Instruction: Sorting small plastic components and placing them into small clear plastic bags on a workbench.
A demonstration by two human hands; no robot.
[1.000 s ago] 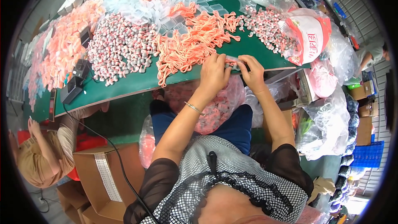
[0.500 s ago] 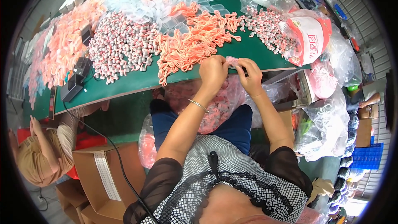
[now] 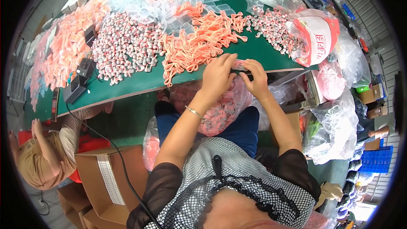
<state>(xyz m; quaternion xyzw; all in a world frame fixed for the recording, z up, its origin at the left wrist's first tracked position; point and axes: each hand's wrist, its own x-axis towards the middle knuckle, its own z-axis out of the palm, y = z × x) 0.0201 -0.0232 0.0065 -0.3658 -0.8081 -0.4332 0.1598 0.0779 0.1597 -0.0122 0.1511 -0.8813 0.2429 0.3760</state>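
Note:
At the table's near edge, my two hands meet around a small clear plastic box (image 3: 238, 64) with something pink inside. My left hand (image 3: 217, 76) has its fingers bent against the box's left end, thumb below. My right hand (image 3: 257, 78) grips the other end between fingers and thumb. Fingers cover part of the box. Just beyond my left hand lies a heap of looped orange cords (image 3: 199, 42). Left of the cords is a big pile of small grey-and-pink pieces (image 3: 125, 46); another pile of such pieces (image 3: 275, 29) lies to the right.
Clear plastic boxes (image 3: 182, 21) and peach cases (image 3: 70, 44) cover the far and left parts of the green table (image 3: 140, 91). A red-and-white bag (image 3: 316, 38) stands right. Below are a bag of filled boxes (image 3: 220, 112), a carton (image 3: 112, 182) and a black cable (image 3: 114, 144). A co-worker (image 3: 46, 157) sits left.
My left hand has turned, its fingers now straighter and reaching further over the small box. My right hand stays at its end. The piles have not been touched.

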